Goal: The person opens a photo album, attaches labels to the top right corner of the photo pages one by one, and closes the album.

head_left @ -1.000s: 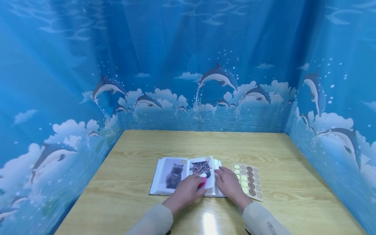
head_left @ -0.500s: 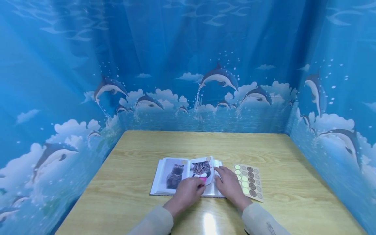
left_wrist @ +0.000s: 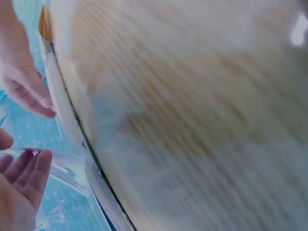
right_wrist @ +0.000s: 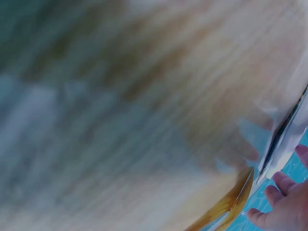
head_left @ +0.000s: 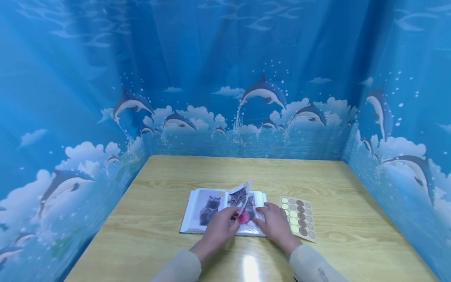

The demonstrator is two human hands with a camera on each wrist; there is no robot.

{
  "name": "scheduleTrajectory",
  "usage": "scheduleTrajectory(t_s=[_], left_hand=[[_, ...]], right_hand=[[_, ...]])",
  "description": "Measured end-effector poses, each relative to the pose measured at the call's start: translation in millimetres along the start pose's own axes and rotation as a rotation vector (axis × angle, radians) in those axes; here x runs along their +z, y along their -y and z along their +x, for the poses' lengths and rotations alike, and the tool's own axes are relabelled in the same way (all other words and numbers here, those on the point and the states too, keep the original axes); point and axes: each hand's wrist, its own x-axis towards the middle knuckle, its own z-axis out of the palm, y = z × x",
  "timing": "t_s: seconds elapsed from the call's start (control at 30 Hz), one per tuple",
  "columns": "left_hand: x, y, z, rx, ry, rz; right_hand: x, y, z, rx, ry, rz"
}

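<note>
A photo album (head_left: 190, 213) lies spread on the table, with a grey cat picture on its left side. My left hand (head_left: 220, 227) pinches the lower part of a page (head_left: 239, 197) with a tabby cat picture, which stands lifted and curls leftward. Under it shows another cat picture with a round pink patch (head_left: 244, 217). In the left wrist view, the fingers of my left hand (left_wrist: 24, 187) are at a clear, shiny page sleeve (left_wrist: 70, 173). My right hand (head_left: 276, 223) rests at the album's right edge, its fingers (right_wrist: 284, 183) loosely spread in the right wrist view.
A sheet of round stickers (head_left: 310, 219), in pale yellow, brown and beige, lies just right of the album, partly behind the right hand. The wooden table (head_left: 158, 176) is bordered by blue dolphin-print curtains (head_left: 197, 98) at the back and sides.
The tabby cat page has risen and swung left in the left hand, uncovering the picture beneath. The right hand has shifted only slightly, staying at the album's right edge.
</note>
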Motion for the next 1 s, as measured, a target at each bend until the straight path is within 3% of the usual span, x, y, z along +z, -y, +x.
scheduleTrajectory(t_s=[0.23,0.37,0.53,0.77,0.9,1.0], left_hand=[[-24.6,10.2,-9.8,-0.127,-0.172,-0.233],[-42.6,22.8,-16.7,-0.289,-0.217,-0.321],[-57.1,41.2,-21.4,-0.485,-0.206,-0.475],[-62.0,57.7,-27.4,-0.631,-0.137,-0.603],[-63.1,62.0,-29.3,-0.678,-0.1,-0.581],[-66.0,67.5,-29.0,-0.686,-0.047,-0.464]], right_hand=[[1,1,-4,0.02,0.038,-0.053],[0,2,-6,0.021,0.044,-0.091],[-2,1,-9,0.031,0.051,-0.128],[-5,-4,-12,0.054,0.041,-0.137],[-6,-5,-12,0.064,0.045,-0.13],[-6,-6,-12,0.068,0.047,-0.131]])
